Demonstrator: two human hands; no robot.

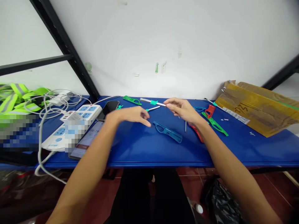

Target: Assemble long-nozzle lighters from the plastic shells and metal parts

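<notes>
My right hand (182, 109) hovers over the blue table (140, 149) and pinches the end of a thin metal blade with a teal collar (153, 102), which points left. My left hand (133, 115) floats palm down with its fingers stretched out, holding nothing, just above a small green-tipped metal piece (153, 108). A blue plastic handle (168, 132) lies on the table between and below both hands. Red (195, 130) and green (215, 123) handles lie under my right wrist.
Another green handle (132, 100) lies near the wall. White power strips (77, 119) with tangled cables and a black phone (107, 109) sit at the left. Neon safety vests (21, 99) are at the far left. A flattened cardboard box (259, 109) rests at the right.
</notes>
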